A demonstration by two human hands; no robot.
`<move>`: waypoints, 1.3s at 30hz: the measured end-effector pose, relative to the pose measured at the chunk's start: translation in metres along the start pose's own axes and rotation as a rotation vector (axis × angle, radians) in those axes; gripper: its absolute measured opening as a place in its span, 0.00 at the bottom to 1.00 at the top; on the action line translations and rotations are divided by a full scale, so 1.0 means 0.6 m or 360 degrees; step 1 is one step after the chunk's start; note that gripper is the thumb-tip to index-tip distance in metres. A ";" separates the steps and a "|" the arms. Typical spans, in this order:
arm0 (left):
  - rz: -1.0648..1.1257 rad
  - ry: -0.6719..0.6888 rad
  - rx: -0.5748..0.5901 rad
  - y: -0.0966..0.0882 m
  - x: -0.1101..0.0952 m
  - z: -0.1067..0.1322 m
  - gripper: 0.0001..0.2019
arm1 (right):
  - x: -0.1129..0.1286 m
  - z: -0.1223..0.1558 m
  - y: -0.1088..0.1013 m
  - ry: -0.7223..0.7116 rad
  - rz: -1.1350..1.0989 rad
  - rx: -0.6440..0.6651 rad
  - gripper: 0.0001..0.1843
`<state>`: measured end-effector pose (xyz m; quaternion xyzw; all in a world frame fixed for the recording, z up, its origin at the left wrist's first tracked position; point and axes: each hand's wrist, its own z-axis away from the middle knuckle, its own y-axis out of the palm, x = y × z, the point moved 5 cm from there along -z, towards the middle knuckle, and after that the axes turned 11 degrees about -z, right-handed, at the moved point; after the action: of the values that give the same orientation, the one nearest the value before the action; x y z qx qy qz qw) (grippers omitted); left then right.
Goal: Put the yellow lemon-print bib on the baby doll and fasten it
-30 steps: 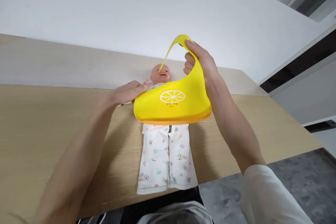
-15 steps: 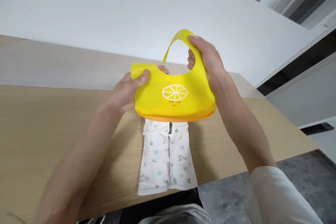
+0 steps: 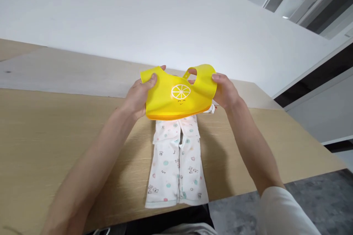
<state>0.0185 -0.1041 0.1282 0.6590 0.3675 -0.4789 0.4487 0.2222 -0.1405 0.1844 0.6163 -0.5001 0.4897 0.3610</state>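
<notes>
Between my two hands a yellow bib [image 3: 162, 97] with a white citrus slice and a small smiling face is held up above the table. My left hand [image 3: 139, 93] pinches its left side, thumb in front. At the right, my right hand [image 3: 226, 90] grips the bib's other side near the neck strap, which bends back behind the opening. Below the bib, white printed baby pants [image 3: 176, 169] lie flat on the table, legs toward me. The bib covers whatever lies above the pants, apart from a bit of white cloth [image 3: 211, 109] near my right hand.
The wooden table [image 3: 55, 136] runs across the view, with its front edge close to me. A grey-white strip [image 3: 68, 69] lies along its back, against a white wall [image 3: 110, 14]. Grey floor [image 3: 317, 191] shows at the lower right.
The bib's right side and neck strap have come down, and the strap has folded back. My right hand has moved lower with it, and the bib now tilts away from me.
</notes>
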 end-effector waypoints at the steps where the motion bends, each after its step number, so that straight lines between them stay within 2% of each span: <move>1: -0.0014 0.0000 0.0006 0.001 -0.001 0.001 0.25 | -0.006 0.006 0.002 0.0033 -0.0035 0.0018 0.37; 3: -0.0047 -0.0004 0.0015 0.002 -0.004 0.003 0.25 | -0.016 0.014 0.001 0.0049 -0.0079 -0.0012 0.34; 7: -0.0131 -0.0006 0.0022 -0.009 -0.009 0.003 0.24 | -0.033 0.008 -0.016 -0.0136 0.0004 -0.0279 0.28; 14: -0.0157 0.0021 0.0136 -0.027 0.011 -0.018 0.26 | -0.084 -0.060 -0.049 -0.0263 0.0123 -0.0476 0.30; 19: -0.0150 0.0115 0.0051 -0.019 0.011 -0.023 0.26 | -0.064 -0.085 -0.051 -0.0327 0.0061 -0.0466 0.28; 23: -0.0075 0.0031 0.0246 0.003 0.013 -0.022 0.25 | -0.052 -0.066 -0.056 -0.0234 -0.0015 -0.0388 0.24; 26: -0.0102 -0.0024 0.0142 -0.006 0.033 -0.037 0.25 | -0.077 -0.063 -0.065 -0.0154 -0.0079 -0.0350 0.21; 29: -0.0255 -0.0058 0.0006 -0.023 0.063 -0.059 0.28 | -0.117 -0.079 -0.073 -0.0088 -0.0167 -0.0335 0.18; 33: -0.0382 -0.0037 -0.0049 -0.036 0.095 -0.077 0.30 | -0.158 -0.105 -0.075 -0.0039 -0.0396 -0.0315 0.17; 39: -0.0366 -0.0102 -0.0124 -0.037 0.110 -0.089 0.31 | -0.188 -0.118 -0.081 0.0013 -0.0570 -0.0397 0.15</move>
<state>0.0325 -0.0431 0.0666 0.5789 0.4444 -0.5333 0.4276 0.2501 -0.0330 0.0961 0.6439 -0.4378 0.3546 0.5176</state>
